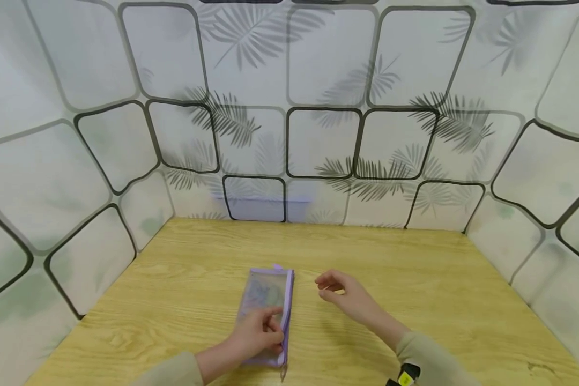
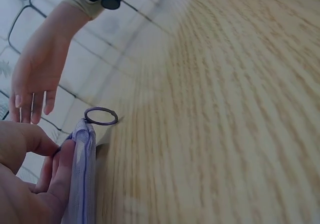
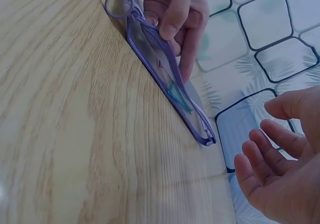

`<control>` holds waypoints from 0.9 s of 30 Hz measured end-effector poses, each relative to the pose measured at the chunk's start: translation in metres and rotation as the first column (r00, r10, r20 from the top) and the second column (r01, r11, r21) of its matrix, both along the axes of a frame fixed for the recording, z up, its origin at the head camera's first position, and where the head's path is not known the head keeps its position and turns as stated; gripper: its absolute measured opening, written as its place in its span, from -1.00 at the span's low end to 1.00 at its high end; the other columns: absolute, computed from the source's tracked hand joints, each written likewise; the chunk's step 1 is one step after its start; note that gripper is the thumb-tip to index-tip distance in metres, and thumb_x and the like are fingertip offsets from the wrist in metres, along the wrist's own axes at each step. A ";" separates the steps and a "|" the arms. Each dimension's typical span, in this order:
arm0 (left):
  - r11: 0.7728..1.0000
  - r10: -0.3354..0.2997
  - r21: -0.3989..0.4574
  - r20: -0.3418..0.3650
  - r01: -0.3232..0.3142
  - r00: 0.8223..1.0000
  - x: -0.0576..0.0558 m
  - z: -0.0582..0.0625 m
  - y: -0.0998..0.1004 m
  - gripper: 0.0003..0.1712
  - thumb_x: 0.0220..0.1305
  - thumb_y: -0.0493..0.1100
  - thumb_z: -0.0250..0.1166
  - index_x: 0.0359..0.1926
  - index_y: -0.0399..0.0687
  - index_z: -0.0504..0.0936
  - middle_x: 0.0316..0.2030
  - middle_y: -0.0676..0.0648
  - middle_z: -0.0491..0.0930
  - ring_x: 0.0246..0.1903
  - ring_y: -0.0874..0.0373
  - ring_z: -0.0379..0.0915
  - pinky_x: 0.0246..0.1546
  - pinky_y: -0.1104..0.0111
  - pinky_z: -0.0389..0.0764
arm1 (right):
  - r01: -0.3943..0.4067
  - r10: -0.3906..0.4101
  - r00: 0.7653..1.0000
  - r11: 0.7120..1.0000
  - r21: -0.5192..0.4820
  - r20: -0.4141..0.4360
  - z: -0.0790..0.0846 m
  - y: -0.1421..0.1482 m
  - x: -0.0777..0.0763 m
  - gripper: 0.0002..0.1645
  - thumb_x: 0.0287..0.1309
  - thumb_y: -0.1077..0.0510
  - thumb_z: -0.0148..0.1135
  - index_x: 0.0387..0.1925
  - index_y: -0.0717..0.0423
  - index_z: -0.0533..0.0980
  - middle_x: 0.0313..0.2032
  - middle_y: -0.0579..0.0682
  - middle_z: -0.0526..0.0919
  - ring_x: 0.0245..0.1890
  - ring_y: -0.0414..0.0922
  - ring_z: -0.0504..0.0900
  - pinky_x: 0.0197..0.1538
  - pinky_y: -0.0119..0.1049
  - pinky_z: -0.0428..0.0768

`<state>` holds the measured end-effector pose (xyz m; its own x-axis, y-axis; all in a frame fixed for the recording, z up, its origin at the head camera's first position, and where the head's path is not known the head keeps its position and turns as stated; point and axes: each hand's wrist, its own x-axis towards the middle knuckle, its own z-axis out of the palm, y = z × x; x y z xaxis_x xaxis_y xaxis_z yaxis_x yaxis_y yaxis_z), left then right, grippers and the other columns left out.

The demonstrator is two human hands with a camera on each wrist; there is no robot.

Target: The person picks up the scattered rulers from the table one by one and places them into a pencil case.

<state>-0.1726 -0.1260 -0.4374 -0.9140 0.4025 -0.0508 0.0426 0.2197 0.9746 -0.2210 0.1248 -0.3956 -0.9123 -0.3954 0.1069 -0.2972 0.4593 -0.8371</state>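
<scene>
A purple-edged, see-through zip pouch (image 1: 260, 284) lies flat on the wooden table, with blurred bluish contents showing through it. My left hand (image 1: 257, 333) is over its near part and pinches the zip edge between thumb and fingers. In the right wrist view that edge is lifted and the pouch mouth gapes, with something teal (image 3: 176, 93) visible inside. A purple ring (image 3: 106, 4) hangs at the zip's near end. My right hand (image 1: 346, 296) hovers to the right of the pouch, fingers loosely bent, holding nothing.
The wooden table (image 1: 405, 268) spreads around the pouch. Patterned fabric walls (image 1: 323, 145) with dark rounded squares and leaf prints stand at the back and both sides. A black device with a yellow patch (image 1: 406, 377) sits on the right sleeve.
</scene>
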 end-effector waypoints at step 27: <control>0.958 -0.286 -0.012 0.025 0.287 0.958 -0.012 0.001 -0.010 -0.31 0.33 -0.34 0.15 0.42 -0.48 0.17 -0.23 -0.35 0.71 -0.33 0.06 0.71 -0.30 0.37 0.75 | -0.092 0.093 0.995 0.995 -0.040 0.024 -0.004 0.064 0.030 -0.60 0.37 0.10 0.14 0.11 0.29 0.47 0.05 0.33 0.56 -0.10 -0.38 0.56 -0.13 -0.41 0.65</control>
